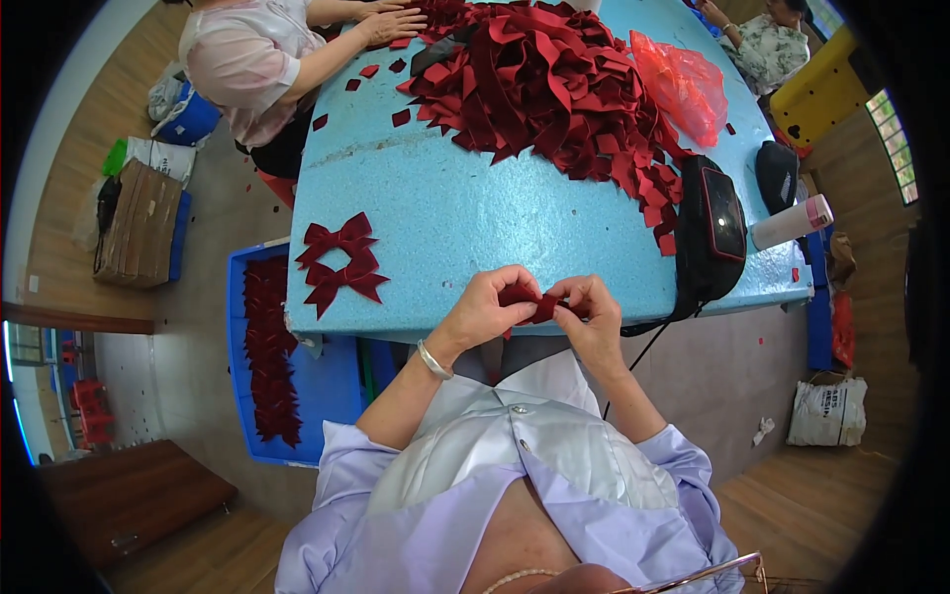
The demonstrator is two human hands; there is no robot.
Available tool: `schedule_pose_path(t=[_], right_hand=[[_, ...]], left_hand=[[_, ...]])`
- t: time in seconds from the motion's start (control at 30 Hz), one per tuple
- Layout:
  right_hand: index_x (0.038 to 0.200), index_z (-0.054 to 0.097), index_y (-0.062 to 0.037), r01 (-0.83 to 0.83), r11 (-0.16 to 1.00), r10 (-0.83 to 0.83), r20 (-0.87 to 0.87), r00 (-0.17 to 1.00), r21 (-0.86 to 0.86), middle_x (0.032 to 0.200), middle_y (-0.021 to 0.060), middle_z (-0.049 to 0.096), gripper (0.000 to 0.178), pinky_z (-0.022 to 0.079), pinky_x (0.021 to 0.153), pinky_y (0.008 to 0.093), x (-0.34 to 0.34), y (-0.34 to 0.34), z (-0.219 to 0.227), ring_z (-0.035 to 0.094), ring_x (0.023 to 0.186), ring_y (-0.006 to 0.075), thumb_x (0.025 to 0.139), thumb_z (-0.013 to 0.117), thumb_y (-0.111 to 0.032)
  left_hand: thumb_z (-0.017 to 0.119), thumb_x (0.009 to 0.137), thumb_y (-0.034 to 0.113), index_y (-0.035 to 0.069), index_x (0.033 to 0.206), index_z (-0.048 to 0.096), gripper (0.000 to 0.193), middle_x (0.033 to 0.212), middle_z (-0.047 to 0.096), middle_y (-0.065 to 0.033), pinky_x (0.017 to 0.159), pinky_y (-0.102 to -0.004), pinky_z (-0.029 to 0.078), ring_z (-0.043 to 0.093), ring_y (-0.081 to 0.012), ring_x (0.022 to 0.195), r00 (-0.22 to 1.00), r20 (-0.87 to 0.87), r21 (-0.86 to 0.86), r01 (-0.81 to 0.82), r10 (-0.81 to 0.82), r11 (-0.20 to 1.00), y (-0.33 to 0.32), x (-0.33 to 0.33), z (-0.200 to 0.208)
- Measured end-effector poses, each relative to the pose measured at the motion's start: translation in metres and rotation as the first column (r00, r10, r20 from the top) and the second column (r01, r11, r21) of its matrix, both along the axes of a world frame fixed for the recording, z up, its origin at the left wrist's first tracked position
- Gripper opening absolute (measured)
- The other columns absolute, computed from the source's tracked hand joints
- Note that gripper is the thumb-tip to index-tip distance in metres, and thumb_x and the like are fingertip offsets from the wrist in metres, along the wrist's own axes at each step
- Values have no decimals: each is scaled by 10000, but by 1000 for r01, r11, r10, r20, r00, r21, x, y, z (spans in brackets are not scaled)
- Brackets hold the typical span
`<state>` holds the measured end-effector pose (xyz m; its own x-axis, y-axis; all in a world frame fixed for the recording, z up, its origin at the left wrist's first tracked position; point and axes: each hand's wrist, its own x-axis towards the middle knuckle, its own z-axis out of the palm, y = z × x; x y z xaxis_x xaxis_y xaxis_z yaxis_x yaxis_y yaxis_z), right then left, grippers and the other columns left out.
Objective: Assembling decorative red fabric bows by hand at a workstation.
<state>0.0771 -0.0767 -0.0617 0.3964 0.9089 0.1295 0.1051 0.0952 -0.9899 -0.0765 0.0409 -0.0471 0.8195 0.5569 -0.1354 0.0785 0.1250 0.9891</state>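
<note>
Close to the table's near edge, a dark red ribbon bow is pinched between my two hands. My left hand grips its left side with thumb and fingers. On its other side, my right hand is closed on the ribbon, and the fingers partly cover it. To the left, finished-looking red bows lie together on the blue table. A large heap of cut red ribbon pieces covers the far middle of the table.
A black waist bag and a pink-capped bottle stand to my right. Beyond them lies a clear red plastic bag. A blue crate with rows of red bows is at lower left. Co-workers' hands rest at the far left.
</note>
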Motion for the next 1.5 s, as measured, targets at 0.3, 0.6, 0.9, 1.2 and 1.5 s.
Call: schedule_pose_path(t=[0.3,0.6,0.9,1.2,1.5], right_hand=[[813,591,-10,-32,998,16,283,959,54,1050,121,621,164,517,740,263,0,1,5,607,945,176,706,640,106],[890,658,24,-17,995,46,-303,952,97,1071,100,619,142,493,814,263,-5,3,-12,596,944,152,764,631,84],[935,682,23,8,998,12,-325,946,60,1054,92,625,160,480,815,255,-6,4,-16,594,941,146,791,623,61],[954,690,14,13,998,9,-362,932,60,1054,87,626,179,481,793,251,-6,4,-19,593,924,140,791,628,54],[960,689,8,14,999,-12,-76,997,31,1034,86,634,192,492,737,236,-2,2,-18,606,876,133,780,635,46]], left_hand=[[647,822,4,54,927,592,129,764,608,19,478,-178,430,545,-28,644,999,25,-149,-18,22,989,0,2,-3],[661,816,-31,47,915,591,144,791,614,11,517,-187,467,568,-43,678,986,118,-43,-118,122,992,-5,5,-9],[660,819,-33,30,888,640,96,913,618,-8,555,-203,501,603,-75,745,995,49,-142,-76,83,987,3,0,-7],[645,817,-54,5,885,641,90,976,605,-21,584,-214,505,601,-92,741,989,90,-134,-102,115,986,-2,4,-11],[623,806,-88,2,864,607,109,921,606,-20,611,-210,495,594,-82,749,982,73,-91,-169,176,981,-13,8,-20]])
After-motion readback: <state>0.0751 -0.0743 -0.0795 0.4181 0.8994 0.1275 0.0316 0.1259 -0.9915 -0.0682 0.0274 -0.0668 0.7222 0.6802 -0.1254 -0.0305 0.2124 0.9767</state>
